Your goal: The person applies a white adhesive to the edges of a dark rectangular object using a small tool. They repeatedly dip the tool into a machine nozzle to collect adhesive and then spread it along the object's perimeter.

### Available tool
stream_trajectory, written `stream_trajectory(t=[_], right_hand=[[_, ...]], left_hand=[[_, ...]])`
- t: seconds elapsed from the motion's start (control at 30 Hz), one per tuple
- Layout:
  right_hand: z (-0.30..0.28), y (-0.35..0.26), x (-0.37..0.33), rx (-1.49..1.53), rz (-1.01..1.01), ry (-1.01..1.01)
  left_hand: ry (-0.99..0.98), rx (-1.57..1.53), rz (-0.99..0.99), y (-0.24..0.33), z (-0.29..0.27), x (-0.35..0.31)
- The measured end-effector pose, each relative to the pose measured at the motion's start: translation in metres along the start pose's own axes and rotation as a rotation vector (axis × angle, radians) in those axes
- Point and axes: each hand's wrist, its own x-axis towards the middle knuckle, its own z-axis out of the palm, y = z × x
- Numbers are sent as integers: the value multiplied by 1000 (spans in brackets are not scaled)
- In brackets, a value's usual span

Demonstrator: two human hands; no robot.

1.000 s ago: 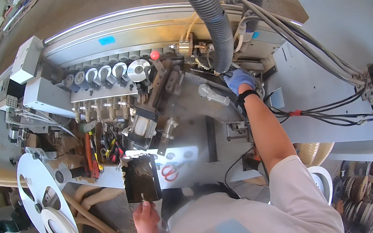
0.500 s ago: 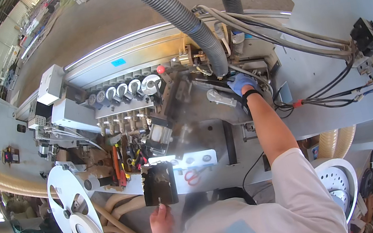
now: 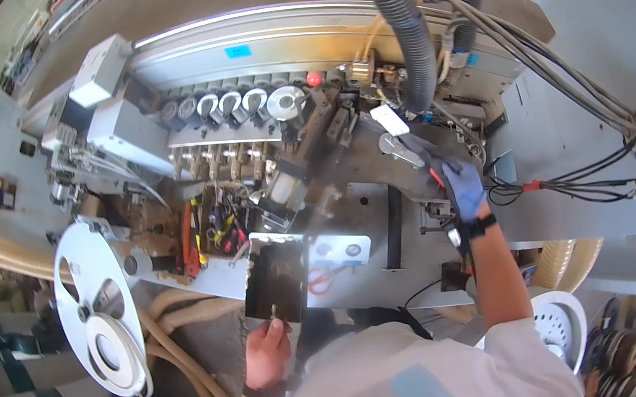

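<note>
My left hand (image 3: 267, 352) is closed on the short stem at the near edge of an open rectangular metal box (image 3: 291, 275). The box is dark inside, with a ragged, crusted far rim. My right hand (image 3: 466, 188), in a blue glove, is closed around a long dark tool (image 3: 433, 165) with a red streak, held over the right part of the machine bed. A white rectangular piece (image 3: 389, 120) lies in line with the tool's far end; whether they are joined I cannot tell. Beside the tool sits a grey metal lever arm (image 3: 400, 150).
A ribbed grey hose (image 3: 393, 7) comes down near the tool. Black cables (image 3: 571, 184) run along the right panel. Left of the bed stand a row of valves (image 3: 217, 158) and a bin of hand tools (image 3: 225, 223). A white reel (image 3: 100, 313) stands at the left; red-handled scissors (image 3: 320, 280) lie behind the box.
My right hand has drawn back toward me from beside the hose, and the long dark tool now shows in it. The metal box looks tilted. The whole view has shifted.
</note>
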Motion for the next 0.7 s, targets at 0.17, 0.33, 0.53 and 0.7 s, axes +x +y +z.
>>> stream_trajectory(t=[0.17,0.33,0.53,0.7], right_hand=[[40,-26,-81,310,-73,-172],[63,-46,-123,218,-174,-196],[77,-53,-139,-228,-764,28],[75,-65,-134,-465,-1002,53]], left_hand=[[-109,-69,8,25,11,0],[-195,-133,11,49,21,-7],[-235,-154,3,58,16,-16],[-262,-249,-32,51,2,-20]])
